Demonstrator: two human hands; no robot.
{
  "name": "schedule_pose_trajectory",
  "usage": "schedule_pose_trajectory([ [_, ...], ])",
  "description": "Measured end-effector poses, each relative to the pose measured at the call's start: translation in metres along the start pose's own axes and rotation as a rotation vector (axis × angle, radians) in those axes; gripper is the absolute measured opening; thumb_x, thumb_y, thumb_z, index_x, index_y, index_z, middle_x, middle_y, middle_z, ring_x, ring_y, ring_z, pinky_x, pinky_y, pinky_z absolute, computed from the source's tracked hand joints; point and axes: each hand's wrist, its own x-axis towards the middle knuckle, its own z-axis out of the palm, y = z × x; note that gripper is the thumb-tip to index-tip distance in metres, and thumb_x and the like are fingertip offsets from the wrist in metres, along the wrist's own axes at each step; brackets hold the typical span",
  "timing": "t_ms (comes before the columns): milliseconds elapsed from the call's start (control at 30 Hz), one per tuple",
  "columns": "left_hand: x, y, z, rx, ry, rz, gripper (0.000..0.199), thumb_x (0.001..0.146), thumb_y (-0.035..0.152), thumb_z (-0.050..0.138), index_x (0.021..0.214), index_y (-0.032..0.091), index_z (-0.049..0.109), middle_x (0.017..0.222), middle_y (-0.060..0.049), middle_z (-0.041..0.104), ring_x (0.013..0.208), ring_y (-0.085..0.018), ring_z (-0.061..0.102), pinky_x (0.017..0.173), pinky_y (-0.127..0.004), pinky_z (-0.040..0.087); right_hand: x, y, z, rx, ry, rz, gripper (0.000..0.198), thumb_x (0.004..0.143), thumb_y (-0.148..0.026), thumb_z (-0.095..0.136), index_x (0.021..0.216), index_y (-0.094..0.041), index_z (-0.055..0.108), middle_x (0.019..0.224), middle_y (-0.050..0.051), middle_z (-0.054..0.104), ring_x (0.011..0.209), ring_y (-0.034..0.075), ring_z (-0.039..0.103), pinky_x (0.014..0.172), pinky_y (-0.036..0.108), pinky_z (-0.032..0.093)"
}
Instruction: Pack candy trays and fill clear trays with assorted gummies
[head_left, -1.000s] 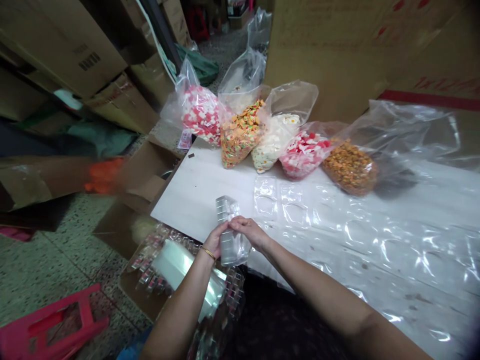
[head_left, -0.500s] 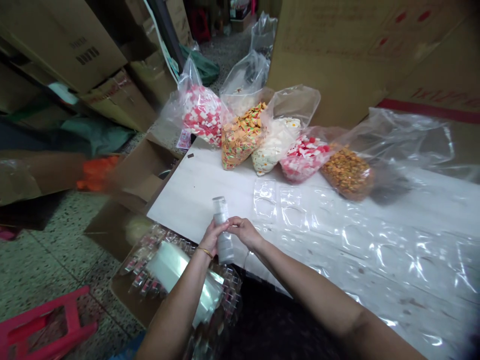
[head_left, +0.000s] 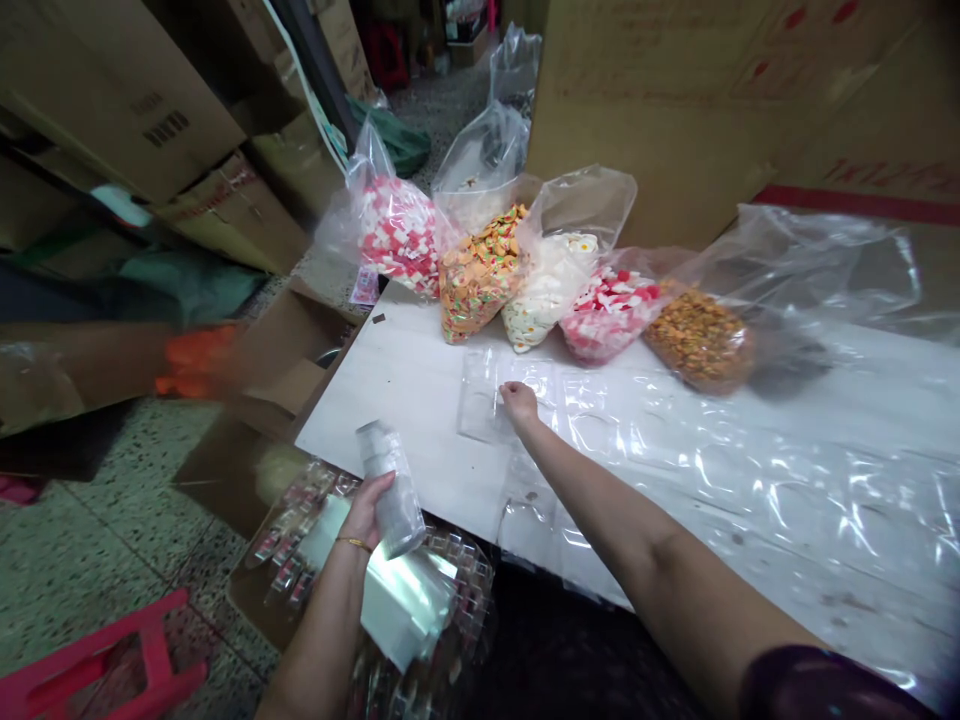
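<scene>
- Left hand (head_left: 367, 515) clamped around a stack of clear sleeves (head_left: 401, 500), above the white table's (head_left: 420, 380) near edge; those aren't laid out yet.
- Right hand (head_left: 520, 403), fingertips together, meets one sleeve (head_left: 480, 405) on the table; pinching or not, I can't tell.
- Laid sleeves (head_left: 589, 410) already spread across the table's right side, seemingly unfilled.

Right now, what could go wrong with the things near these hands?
The stack of clear packets in the left hand might slip down beside the white table. The right hand may drag the clear packet at its fingertips askew. Bumping the bag of orange-and-green pieces could tip it.
</scene>
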Motion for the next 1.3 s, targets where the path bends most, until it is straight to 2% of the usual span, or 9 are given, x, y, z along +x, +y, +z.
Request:
schedule_pose_trajectory([
  [100,-0.004,-0.006,0.003,-0.002,0.009,-0.014,0.018,0.060,0.016,0.065,0.076,0.013,0.057,0.058,-0.001,0.063,0.050,-0.016,0.060,0.051,-0.028,0.049,-0.007,0.009,-0.001,-0.341,0.030,-0.258,0.035,0.077,-0.021,0.047,0.110,-0.013,0.053,0.128,0.015,0.042,0.116,0.027,0.039,0.097,0.041,0.027],
  [233,-0.009,-0.012,0.007,0.028,0.050,-0.056,0.012,0.060,0.010,0.062,0.071,0.014,0.059,0.056,0.000,0.064,0.049,-0.014,0.060,0.050,-0.024,0.049,-0.017,0.021,0.007,-0.988,-0.296,-0.625,0.048,0.075,-0.029,0.056,0.121,-0.018,0.047,0.135,0.010,0.037,0.127,0.027,0.024,0.104,0.045,0.012],
  [367,-0.007,-0.014,0.012,0.077,0.080,-0.119,0.015,0.059,0.008,0.059,0.071,0.017,0.061,0.059,0.002,0.066,0.051,-0.017,0.062,0.054,-0.028,0.052,-0.015,0.020,-0.001,-1.152,-0.233,-0.485,0.061,0.076,-0.042,0.055,0.125,-0.009,0.042,0.135,0.017,0.036,0.131,0.030,0.012,0.104,0.051,0.000],
  [467,-0.003,-0.017,0.024,0.094,0.060,-0.145,0.016,0.059,0.010,0.060,0.072,0.019,0.062,0.059,0.003,0.067,0.056,-0.019,0.064,0.063,-0.033,0.054,-0.036,0.009,0.000,-0.927,-0.182,-0.447,0.056,0.077,-0.047,0.053,0.122,-0.014,0.047,0.133,0.014,0.039,0.128,0.030,0.021,0.103,0.048,0.015],
  [567,0.000,-0.019,0.041,0.058,-0.005,-0.143,0.023,0.059,0.014,0.061,0.081,0.020,0.063,0.062,0.002,0.068,0.070,-0.022,0.065,0.071,-0.035,0.054,-0.072,0.003,0.021,-0.455,-0.487,-0.502,0.039,0.073,-0.048,0.058,0.102,-0.022,0.060,0.110,0.003,0.058,0.104,0.018,0.049,0.089,0.029,0.037],
  [667,-0.002,-0.021,0.055,-0.005,-0.031,-0.161,0.031,0.064,0.021,0.058,0.095,0.022,0.063,0.069,0.001,0.069,0.082,-0.023,0.064,0.076,-0.033,0.053,-0.099,0.008,0.042,-0.074,-0.685,-0.346,0.030,0.061,-0.043,0.070,0.083,-0.022,0.066,0.083,-0.004,0.061,0.081,0.012,0.055,0.070,0.019,0.041],
  [800,-0.008,-0.026,0.064,-0.073,-0.050,-0.276,0.034,0.072,0.028,0.051,0.104,0.021,0.061,0.077,-0.004,0.070,0.091,-0.025,0.062,0.079,-0.034,0.051,-0.112,0.020,0.038,0.247,-0.673,-0.154,0.026,0.053,-0.038,0.075,0.071,-0.021,0.068,0.071,-0.006,0.058,0.074,0.010,0.054,0.070,0.020,0.040],
  [1000,-0.021,-0.044,0.065,-0.108,-0.188,-0.346,0.032,0.073,0.030,0.052,0.102,0.019,0.062,0.083,-0.007,0.070,0.097,-0.027,0.059,0.084,-0.039,0.048,-0.129,0.027,0.011,0.420,-0.569,-0.121,0.035,0.040,-0.048,0.076,0.063,-0.022,0.070,0.068,-0.004,0.057,0.073,0.013,0.053,0.076,0.026,0.040],
  [1300,-0.037,-0.065,0.050,-0.142,-0.358,-0.345,0.031,0.067,0.037,0.063,0.087,0.014,0.064,0.090,-0.012,0.068,0.099,-0.029,0.058,0.088,-0.040,0.044,-0.155,0.045,0.012,0.457,-0.539,-0.031,0.032,0.044,-0.043,0.076,0.065,-0.020,0.071,0.071,-0.001,0.056,0.068,0.012,0.051,0.072,0.028,0.040],
])
